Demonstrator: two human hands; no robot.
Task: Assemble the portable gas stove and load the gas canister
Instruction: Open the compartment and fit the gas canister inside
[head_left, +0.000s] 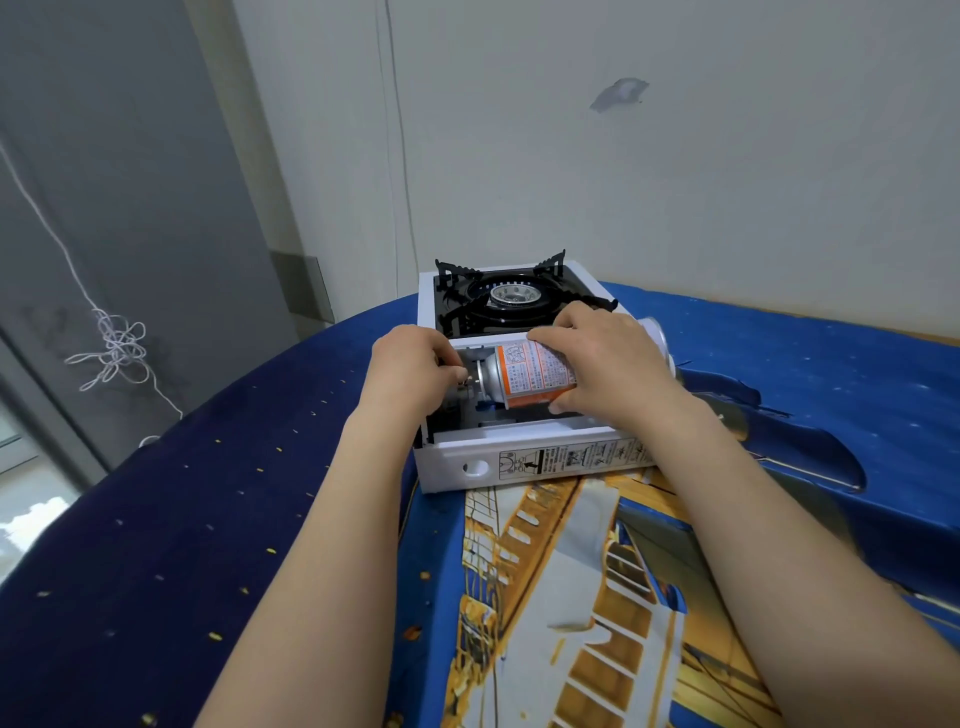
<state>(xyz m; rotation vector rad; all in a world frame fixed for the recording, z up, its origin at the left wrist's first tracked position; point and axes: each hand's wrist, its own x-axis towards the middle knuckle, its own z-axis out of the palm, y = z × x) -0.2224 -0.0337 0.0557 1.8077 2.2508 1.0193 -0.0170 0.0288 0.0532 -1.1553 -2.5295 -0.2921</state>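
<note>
A white portable gas stove (540, 465) stands on the table, its black pan support and burner (511, 296) at the far side. Its canister compartment is open, with the cover flap folded down toward me. An orange and white gas canister (530, 374) lies tilted in the compartment, nozzle pointing left. My right hand (602, 358) grips the canister's body from above. My left hand (415, 371) rests at the compartment's left end, fingertips by the canister's nozzle and the stove's connector; what they touch is hidden.
The table is covered by a blue cloth (208, 519) printed with a yellow and white picture. A white wall (675, 156) rises right behind the stove. At the left a tangled white cord (117, 345) hangs beside a grey door.
</note>
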